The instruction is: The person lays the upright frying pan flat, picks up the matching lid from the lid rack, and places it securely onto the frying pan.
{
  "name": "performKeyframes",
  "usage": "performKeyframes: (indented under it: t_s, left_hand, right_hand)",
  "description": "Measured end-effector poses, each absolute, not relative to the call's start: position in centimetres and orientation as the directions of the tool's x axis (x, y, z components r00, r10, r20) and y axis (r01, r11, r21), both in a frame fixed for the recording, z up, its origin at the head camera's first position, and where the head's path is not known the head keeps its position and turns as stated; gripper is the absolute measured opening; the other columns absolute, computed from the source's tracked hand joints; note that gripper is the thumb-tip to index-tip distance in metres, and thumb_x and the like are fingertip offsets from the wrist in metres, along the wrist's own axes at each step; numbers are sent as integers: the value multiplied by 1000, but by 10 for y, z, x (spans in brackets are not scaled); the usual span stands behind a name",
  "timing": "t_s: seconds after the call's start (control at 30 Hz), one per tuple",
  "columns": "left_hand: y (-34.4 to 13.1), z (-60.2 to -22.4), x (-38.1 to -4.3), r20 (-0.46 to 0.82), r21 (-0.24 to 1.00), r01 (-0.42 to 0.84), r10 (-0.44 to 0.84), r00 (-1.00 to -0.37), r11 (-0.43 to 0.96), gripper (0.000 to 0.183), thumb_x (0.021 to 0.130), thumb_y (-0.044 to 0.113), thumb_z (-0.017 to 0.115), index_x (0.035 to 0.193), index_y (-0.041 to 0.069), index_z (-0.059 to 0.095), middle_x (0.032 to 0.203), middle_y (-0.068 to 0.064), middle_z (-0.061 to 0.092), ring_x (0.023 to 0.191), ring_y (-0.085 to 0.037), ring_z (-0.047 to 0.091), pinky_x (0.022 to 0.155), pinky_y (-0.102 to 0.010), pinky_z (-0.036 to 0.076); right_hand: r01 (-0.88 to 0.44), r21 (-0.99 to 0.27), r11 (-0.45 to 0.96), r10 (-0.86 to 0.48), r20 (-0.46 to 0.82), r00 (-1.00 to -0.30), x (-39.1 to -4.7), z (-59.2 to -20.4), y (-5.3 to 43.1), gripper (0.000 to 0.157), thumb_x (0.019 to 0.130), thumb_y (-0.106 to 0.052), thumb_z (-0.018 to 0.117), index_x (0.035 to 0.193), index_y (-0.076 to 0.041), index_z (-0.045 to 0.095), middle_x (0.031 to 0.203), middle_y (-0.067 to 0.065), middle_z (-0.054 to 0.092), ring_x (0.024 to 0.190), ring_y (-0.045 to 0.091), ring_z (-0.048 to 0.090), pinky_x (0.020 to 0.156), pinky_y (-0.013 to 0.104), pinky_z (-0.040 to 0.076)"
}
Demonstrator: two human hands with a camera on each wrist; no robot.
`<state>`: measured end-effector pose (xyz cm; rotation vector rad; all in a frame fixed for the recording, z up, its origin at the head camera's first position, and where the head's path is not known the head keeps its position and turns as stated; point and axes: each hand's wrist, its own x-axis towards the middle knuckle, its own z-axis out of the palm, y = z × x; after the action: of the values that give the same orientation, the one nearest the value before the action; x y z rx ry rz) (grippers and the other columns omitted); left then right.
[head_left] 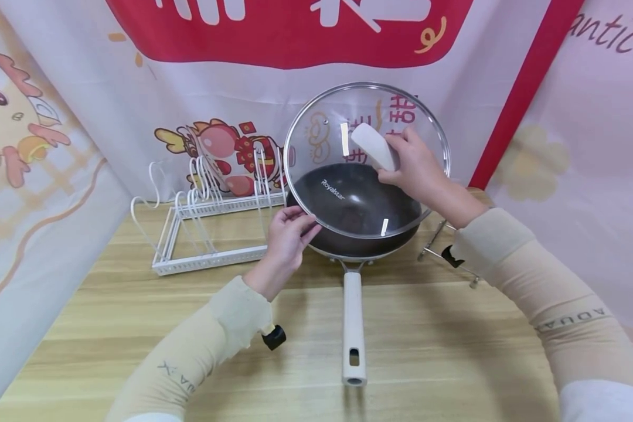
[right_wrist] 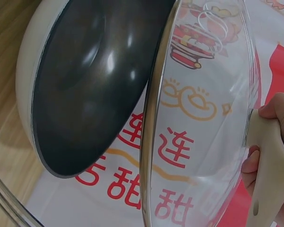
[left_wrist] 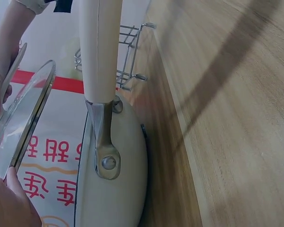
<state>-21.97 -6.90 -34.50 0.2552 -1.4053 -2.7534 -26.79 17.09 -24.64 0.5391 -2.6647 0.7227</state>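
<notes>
A round glass lid (head_left: 316, 199) with a metal rim is held tilted above a dark-lined wok (head_left: 356, 249). My right hand (head_left: 419, 167) grips the lid's cream handle (right_wrist: 270, 170). At the lid's lower left edge, my left hand (head_left: 290, 234) pinches the rim between thumb and fingers. In the left wrist view the left thumb (left_wrist: 19, 194) lies against that rim. The wok's outside (left_wrist: 118, 189) is cream, and its long pale handle (head_left: 353, 328) points toward me. Through the glass, the wok's black inside (right_wrist: 94, 85) shows with nothing in it.
To the left stands a white rack (head_left: 211, 261) with several upright wire loops. A small metal wire rack (head_left: 432, 243) sits right of the wok, partly behind my right forearm. Printed cloth (head_left: 232, 88) hangs behind the wooden table (head_left: 137, 328).
</notes>
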Motion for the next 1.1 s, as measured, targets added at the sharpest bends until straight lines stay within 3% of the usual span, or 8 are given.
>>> performKeyframes:
  t_s: [0.83,1.1]
  left_hand:
    - [-70,-345,-220,-141,813,-48,-117,-983,-580,26,92,-17,57,109,2,50,100,-9,59,84,-16,65,83,-33,62]
    - [-68,-347,-221,-159,808,-63,-113,-981,-585,26,91,-17,58,109,2,51,100,-10,59,84,-16,64,83,-34,61]
  right_hand:
    - [-420,-427,801,-287,342,-895,-276,-249,173,66,90,-11,76,147,6,47,119,23,45,107,37,47,88,51,51]
    - [-410,-440,799,-296,307,-905,-280,-251,176,67,92,-10,75,149,6,44,124,24,44,112,37,46,94,53,50]
